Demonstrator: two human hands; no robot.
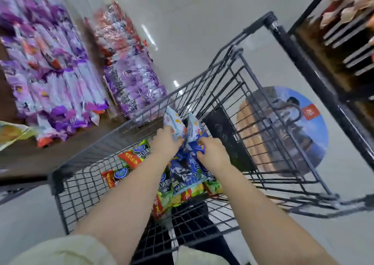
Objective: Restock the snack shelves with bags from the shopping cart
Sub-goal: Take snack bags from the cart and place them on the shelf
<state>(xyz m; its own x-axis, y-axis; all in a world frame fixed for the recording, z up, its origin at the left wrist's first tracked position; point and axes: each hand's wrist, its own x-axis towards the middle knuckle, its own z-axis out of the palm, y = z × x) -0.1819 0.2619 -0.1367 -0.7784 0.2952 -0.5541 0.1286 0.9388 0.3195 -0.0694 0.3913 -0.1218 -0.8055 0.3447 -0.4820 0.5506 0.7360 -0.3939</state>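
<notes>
Both my hands reach into a black wire shopping cart (125,135). My left hand (165,143) grips a pale blue and white snack bag (174,123) that stands up against the cart's far wall. My right hand (212,153) grips a darker blue snack bag (194,135) right beside it. Under my forearms lies a heap of bags: blue ones (186,173), red ones (129,159) and green ones (172,200). The snack shelf (60,151) at the left holds rows of purple and white bags (50,78).
A second stack of purple and red bags (129,66) stands farther along the left shelf. A dark rack with orange packets (344,22) is at the upper right. A round blue floor sticker (287,127) lies beyond the cart on the grey floor.
</notes>
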